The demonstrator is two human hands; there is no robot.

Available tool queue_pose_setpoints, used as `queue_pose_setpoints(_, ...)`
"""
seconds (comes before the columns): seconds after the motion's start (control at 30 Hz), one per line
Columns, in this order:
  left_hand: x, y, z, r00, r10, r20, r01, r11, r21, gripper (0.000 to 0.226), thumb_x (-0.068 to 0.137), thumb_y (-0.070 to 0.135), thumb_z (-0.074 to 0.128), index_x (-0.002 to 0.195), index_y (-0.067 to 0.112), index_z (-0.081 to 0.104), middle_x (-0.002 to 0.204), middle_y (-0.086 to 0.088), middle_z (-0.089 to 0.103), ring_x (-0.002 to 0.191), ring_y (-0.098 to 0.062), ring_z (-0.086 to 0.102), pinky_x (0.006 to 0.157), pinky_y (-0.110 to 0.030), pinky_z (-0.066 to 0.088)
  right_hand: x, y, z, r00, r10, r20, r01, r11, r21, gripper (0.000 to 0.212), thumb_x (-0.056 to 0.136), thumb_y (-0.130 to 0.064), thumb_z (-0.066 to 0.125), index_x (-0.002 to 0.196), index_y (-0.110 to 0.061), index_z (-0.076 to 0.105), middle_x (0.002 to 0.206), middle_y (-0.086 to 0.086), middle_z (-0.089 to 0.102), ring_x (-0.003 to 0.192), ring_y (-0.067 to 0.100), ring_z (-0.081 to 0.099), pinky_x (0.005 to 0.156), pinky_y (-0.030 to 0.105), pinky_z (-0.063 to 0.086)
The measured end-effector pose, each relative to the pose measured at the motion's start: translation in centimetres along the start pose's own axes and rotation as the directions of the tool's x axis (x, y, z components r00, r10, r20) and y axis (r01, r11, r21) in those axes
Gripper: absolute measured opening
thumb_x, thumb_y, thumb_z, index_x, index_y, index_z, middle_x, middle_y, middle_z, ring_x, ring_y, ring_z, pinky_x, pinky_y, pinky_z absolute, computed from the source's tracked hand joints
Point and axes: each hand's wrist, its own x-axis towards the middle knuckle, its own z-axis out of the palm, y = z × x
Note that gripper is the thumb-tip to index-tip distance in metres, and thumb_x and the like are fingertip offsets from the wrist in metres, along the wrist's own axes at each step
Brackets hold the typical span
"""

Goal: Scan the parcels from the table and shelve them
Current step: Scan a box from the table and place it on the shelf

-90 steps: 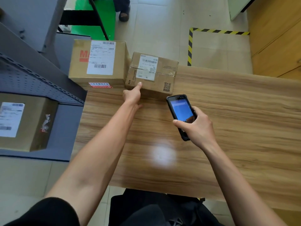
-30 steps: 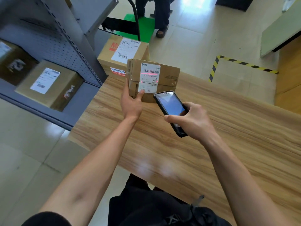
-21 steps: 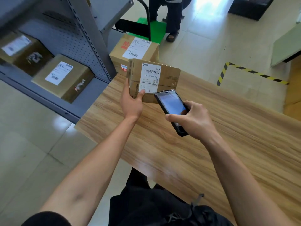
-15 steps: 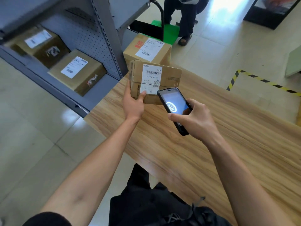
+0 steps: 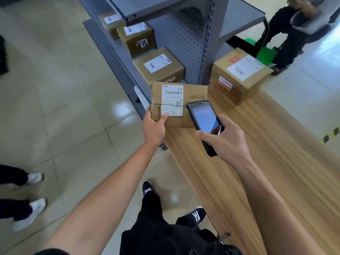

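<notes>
Fingers (image 5: 165,115) pinch parcel's (image 5: 193,92) lower-left corner, thumb on label (image 5: 172,100).

Left hand (image 5: 153,128) is gripping a small parcel (image 5: 191,100) by its lower left corner, thumb lying on the white label (image 5: 172,100), label facing the camera, above the table's left edge. Right hand (image 5: 227,139) is holding a handheld scanner (image 5: 203,120), screen lit, just beside the parcel's lower right corner. A larger parcel (image 5: 239,76) is sitting at the far left corner of the wooden table (image 5: 276,162). Three boxes (image 5: 158,66) are resting on the grey shelf (image 5: 117,56). Bystanders' shoes (image 5: 35,208) are showing at left.
</notes>
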Motion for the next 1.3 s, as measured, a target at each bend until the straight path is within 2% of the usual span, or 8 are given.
queue_pose_setpoints(0.13,1.5,-1.9,-6.0,0.994,-0.058,-0.089,0.054,0.998,-0.039,0.042,0.092,0.019,0.074,0.13,0.029,0.06,0.11,0.021,0.07,0.097,0.015,0.062,0.079,-0.004,0.044,0.9,-2.7,4.8,0.995,-0.044,0.094,0.051,0.996,-0.067,0.041,0.07,-0.053,0.086,0.085,-0.03,0.055,0.07,-0.009,0.06,0.063,-0.005,0.057,0.044,0.013,0.04)
queue_pose_setpoints(0.37,5.4,-5.8,-18.0,0.961,-0.177,-0.214,0.149,0.979,-0.141,0.033,0.092,0.02,0.074,0.124,0.02,0.065,0.112,0.011,0.074,0.105,-0.009,0.07,0.099,-0.037,0.057,1.8,-9.3,15.8,0.962,-0.083,0.261,0.115,0.987,-0.112,0.039,0.071,-0.051,0.086,0.096,-0.031,0.065,0.081,-0.007,0.067,0.07,0.007,0.062,0.056,0.021,0.045)
queue_pose_setpoints(0.6,10.2,-8.9,-30.3,0.928,-0.215,-0.305,0.148,0.963,-0.227,0.035,0.092,0.021,0.074,0.126,0.023,0.068,0.104,0.019,0.077,0.096,0.005,0.071,0.094,-0.03,0.057,1.2,-17.3,26.8,0.922,-0.144,0.36,0.197,0.974,-0.115,0.036,0.075,-0.046,0.086,0.094,-0.027,0.062,0.081,0.002,0.066,0.067,0.006,0.061,0.044,0.012,0.044)
queue_pose_setpoints(0.77,12.3,-10.1,-37.4,0.902,-0.21,-0.378,0.105,0.954,-0.281,0.038,0.091,0.02,0.075,0.128,0.024,0.066,0.107,0.016,0.077,0.099,0.001,0.072,0.096,-0.031,0.057,0.5,-22.1,33.6,0.89,-0.181,0.419,0.254,0.959,-0.124,0.049,0.075,-0.048,0.085,0.105,-0.018,0.06,0.086,0.002,0.065,0.078,0.018,0.062,0.061,0.026,0.043)
queue_pose_setpoints(0.9,13.3,-11.1,-42.3,0.882,-0.2,-0.427,0.072,0.952,-0.298,0.036,0.09,0.022,0.074,0.125,0.028,0.067,0.104,0.023,0.076,0.098,0.002,0.072,0.097,-0.033,0.057,0.1,-25.0,38.0,0.869,-0.236,0.435,0.322,0.937,-0.137,0.054,0.075,-0.047,0.086,0.104,-0.016,0.053,0.084,-0.004,0.059,0.072,-0.009,0.06,0.053,0.01,0.043)
queue_pose_setpoints(1.0,14.0,-11.9,-45.6,0.857,-0.221,-0.465,0.073,0.946,-0.316,0.037,0.089,0.025,0.074,0.125,0.032,0.067,0.105,0.025,0.076,0.102,0.0,0.071,0.1,-0.035,0.055,-0.1,-26.8,41.0,0.854,-0.275,0.443,0.359,0.926,-0.117,0.069,0.074,-0.045,0.088,0.121,-0.007,0.055,0.101,-0.01,0.062,0.079,-0.027,0.053,0.055,0.004,0.043)
queue_pose_setpoints(1.17,15.5,-13.0,-49.6,0.811,-0.245,-0.531,0.059,0.938,-0.342,0.038,0.088,0.024,0.075,0.124,0.031,0.067,0.103,0.026,0.076,0.098,0.005,0.071,0.088,-0.022,0.053,0.5,-29.6,45.4,0.796,-0.309,0.52,0.417,0.903,-0.102,0.043,0.071,-0.049,0.087,0.091,-0.025,0.058,0.082,-0.001,0.064,0.065,0.0,0.056,0.056,0.016,0.042)
queue_pose_setpoints(1.3,17.4,-13.7,-51.6,0.779,-0.272,-0.565,0.072,0.934,-0.351,0.039,0.088,0.025,0.075,0.126,0.032,0.066,0.104,0.028,0.075,0.097,0.008,0.07,0.084,-0.016,0.051,1.9,-31.2,48.6,0.757,-0.301,0.58,0.412,0.909,-0.067,0.05,0.071,-0.049,0.087,0.108,-0.024,0.065,0.09,0.006,0.067,0.076,0.014,0.061,0.064,0.027,0.045)
